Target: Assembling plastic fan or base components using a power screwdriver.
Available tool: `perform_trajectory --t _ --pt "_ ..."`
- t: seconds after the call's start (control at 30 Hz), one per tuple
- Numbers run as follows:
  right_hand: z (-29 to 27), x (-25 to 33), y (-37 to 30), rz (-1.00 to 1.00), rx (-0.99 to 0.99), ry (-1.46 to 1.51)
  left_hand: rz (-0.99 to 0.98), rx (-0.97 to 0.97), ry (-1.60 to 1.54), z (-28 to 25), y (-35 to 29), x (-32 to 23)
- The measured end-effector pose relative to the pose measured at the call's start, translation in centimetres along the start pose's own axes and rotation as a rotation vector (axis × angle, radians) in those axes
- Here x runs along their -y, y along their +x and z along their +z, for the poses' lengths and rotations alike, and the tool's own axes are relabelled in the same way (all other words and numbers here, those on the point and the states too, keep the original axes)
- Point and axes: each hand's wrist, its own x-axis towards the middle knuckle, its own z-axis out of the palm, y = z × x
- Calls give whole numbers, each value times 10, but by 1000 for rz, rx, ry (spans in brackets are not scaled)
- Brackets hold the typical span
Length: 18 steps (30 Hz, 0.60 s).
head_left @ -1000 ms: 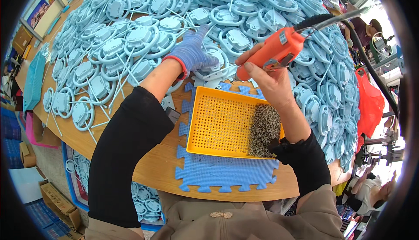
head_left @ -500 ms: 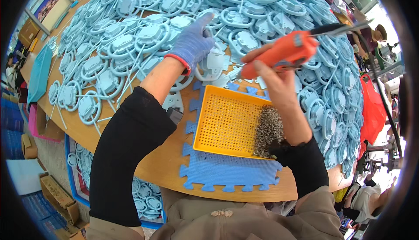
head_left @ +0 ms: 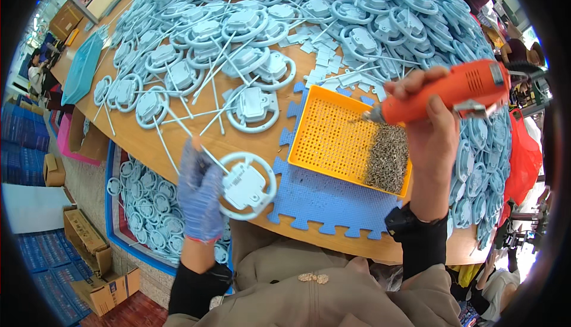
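Screwdriver fills the right hand; the left hand grasps a pale-blue wheel.

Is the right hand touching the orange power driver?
Touching. The head view shows it plainly: the right hand grips the orange power driver, its fingers pressed against the tool's body.

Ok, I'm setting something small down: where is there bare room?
The blue mat in front of the yellow tray, and some tabletop left of the mat, beyond the held wheel. Crowded: the far side, heaped with light-blue wheel-shaped parts.
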Motion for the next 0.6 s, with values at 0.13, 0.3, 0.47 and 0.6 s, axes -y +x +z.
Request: perform_trajectory --t 0.13,0.3,0.47,0.6 --pt "44 -32 23 -14 128 -24 -36 14 -20 -12 -27 33" --pt "65 -85 39 63 205 -110 -54 238 280 -21 -27 22" --pt "65 -116 34 159 138 -122 414 253 965 -33 -2 -2" --pt "64 -115 33 135 119 -98 715 441 1109 0 48 -28"
